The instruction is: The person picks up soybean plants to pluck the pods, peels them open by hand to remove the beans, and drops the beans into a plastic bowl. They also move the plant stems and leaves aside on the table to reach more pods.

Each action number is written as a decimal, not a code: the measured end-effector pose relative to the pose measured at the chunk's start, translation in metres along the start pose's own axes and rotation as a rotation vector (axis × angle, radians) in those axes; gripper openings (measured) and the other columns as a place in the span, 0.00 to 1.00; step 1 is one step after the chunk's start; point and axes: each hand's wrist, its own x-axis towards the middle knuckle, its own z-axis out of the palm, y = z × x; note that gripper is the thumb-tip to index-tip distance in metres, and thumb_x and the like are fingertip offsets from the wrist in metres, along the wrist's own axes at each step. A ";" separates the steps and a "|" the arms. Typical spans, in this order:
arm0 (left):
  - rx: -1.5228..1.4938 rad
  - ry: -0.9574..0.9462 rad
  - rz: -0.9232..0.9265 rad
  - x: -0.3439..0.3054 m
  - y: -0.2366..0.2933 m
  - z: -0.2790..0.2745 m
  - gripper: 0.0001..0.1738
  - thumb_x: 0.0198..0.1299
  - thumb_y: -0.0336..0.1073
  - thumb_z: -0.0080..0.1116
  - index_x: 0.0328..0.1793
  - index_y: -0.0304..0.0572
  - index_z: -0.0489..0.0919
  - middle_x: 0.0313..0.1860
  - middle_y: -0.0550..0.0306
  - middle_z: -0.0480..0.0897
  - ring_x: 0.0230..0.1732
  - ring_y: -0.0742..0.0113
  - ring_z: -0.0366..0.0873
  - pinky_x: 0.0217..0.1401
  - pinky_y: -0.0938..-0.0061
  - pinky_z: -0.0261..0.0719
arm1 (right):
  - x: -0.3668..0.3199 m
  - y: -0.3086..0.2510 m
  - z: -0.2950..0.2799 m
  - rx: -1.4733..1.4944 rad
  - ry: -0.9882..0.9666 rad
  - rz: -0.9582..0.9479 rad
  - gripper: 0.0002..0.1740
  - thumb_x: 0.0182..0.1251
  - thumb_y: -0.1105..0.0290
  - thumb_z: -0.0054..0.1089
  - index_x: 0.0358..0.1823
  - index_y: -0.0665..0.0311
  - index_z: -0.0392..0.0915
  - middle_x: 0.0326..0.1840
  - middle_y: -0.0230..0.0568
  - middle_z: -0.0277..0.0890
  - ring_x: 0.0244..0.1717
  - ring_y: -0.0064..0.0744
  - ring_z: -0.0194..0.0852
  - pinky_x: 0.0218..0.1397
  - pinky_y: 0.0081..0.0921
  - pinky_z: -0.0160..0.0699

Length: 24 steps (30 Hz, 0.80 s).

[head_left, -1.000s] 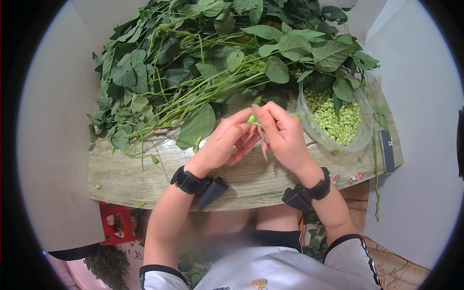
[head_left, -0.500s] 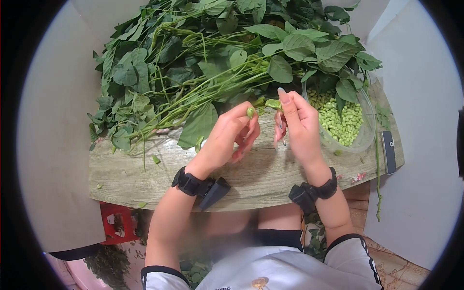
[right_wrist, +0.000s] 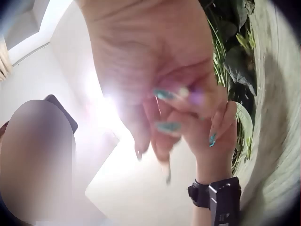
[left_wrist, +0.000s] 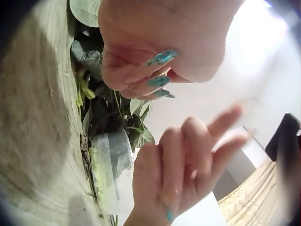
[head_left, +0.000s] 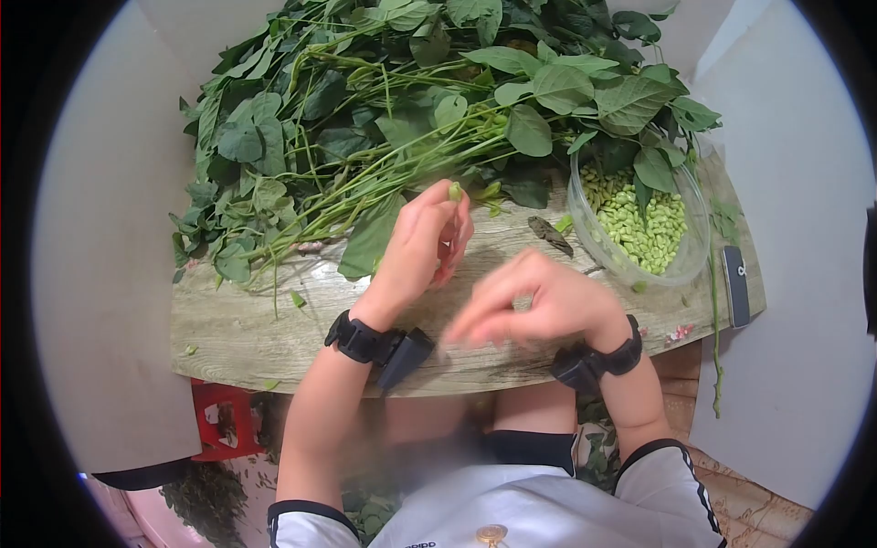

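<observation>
In the head view my left hand (head_left: 425, 242) pinches a small green bean (head_left: 455, 191) between thumb and fingertips, in front of the cut stems. The other fingers curl below it, their teal nails showing in the left wrist view. My right hand (head_left: 548, 297) is blurred over the table's front part, palm down, thumb and index finger stretched to the left. In the left wrist view those two fingertips stand apart, and nothing shows between them. A clear plastic bowl (head_left: 621, 268) of shelled green beans (head_left: 647, 228) stands at the right, beyond the right hand.
A heap of leafy bean plants (head_left: 365, 119) covers the table's back. A dark withered piece (head_left: 551, 235) lies left of the bowl. A phone (head_left: 734, 286) rests at the right edge. Below the table stand a red stool (head_left: 224, 425) and a pink basin (head_left: 251, 489) with leaf scraps.
Both hands were together at a green pod, then parted with a piece in each. My right hand has swung down toward me, and the pod no longer shows in it. The left stayed nearly still.
</observation>
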 end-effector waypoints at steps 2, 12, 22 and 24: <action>0.222 0.040 0.307 0.008 -0.010 0.000 0.11 0.71 0.39 0.37 0.40 0.42 0.67 0.24 0.60 0.71 0.14 0.75 0.65 0.10 0.82 0.59 | 0.009 0.007 -0.002 -0.580 0.684 -0.381 0.12 0.63 0.77 0.69 0.48 0.60 0.89 0.33 0.32 0.81 0.25 0.20 0.73 0.27 0.19 0.70; 0.117 -0.014 -0.062 -0.010 0.010 0.013 0.13 0.73 0.37 0.39 0.41 0.40 0.74 0.19 0.68 0.69 0.13 0.81 0.63 0.14 0.83 0.60 | 0.019 0.026 -0.012 -0.997 1.059 -0.415 0.15 0.59 0.75 0.70 0.49 0.60 0.88 0.43 0.33 0.82 0.38 0.31 0.76 0.35 0.25 0.77; 0.199 -0.074 -0.048 -0.013 0.013 0.014 0.14 0.76 0.36 0.38 0.43 0.38 0.75 0.18 0.72 0.66 0.13 0.83 0.63 0.17 0.81 0.60 | 0.018 0.034 -0.017 -0.603 0.990 -0.304 0.12 0.63 0.73 0.68 0.48 0.61 0.88 0.38 0.37 0.84 0.38 0.33 0.77 0.36 0.26 0.78; 0.200 -0.063 -0.030 -0.013 0.014 0.015 0.14 0.77 0.37 0.38 0.43 0.39 0.75 0.17 0.71 0.66 0.13 0.83 0.62 0.17 0.81 0.60 | 0.020 0.030 -0.013 -0.683 1.039 -0.328 0.12 0.63 0.74 0.67 0.48 0.63 0.87 0.37 0.38 0.85 0.37 0.32 0.78 0.35 0.26 0.78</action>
